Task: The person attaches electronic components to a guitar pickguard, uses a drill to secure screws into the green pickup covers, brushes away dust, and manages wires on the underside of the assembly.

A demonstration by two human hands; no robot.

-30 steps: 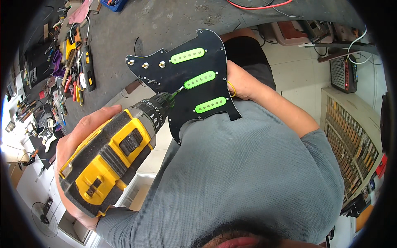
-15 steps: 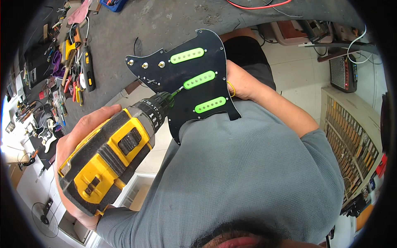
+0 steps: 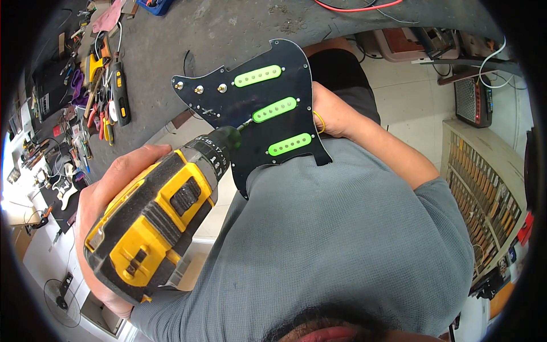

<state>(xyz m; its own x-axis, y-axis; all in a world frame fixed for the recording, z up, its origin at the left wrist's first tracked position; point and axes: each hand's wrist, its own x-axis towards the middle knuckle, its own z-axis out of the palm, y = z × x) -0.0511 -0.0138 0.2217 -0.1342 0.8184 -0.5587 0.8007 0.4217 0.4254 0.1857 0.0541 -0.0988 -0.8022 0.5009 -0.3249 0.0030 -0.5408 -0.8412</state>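
Note:
My left hand (image 3: 111, 185) grips a yellow and black cordless drill (image 3: 162, 225) at lower left. Its bit (image 3: 246, 122) reaches the small screw at the left end of the middle lime-green pickup (image 3: 273, 109) on a black guitar pickguard (image 3: 250, 176). The green part near the chuck is blurred. Two more green pickups and three metal shafts sit on that plate. My right hand (image 3: 330, 114) holds the plate's right edge from behind, its fingers mostly hidden; a yellow loop shows beside it. The plate's lower edge rests at my grey shirt.
A dark workbench (image 3: 151, 45) spans the top, with pliers (image 3: 102, 122), assorted tools, a blue bin (image 3: 151, 4) and red and black cables. At right stand a small amplifier (image 3: 473, 102) and a slotted cabinet (image 3: 476, 194) of tools. A fan (image 3: 61, 299) is at lower left.
The drill and my left hand have shifted very slightly right, and the green part by the chuck has become more blurred. The pickguard has barely moved.

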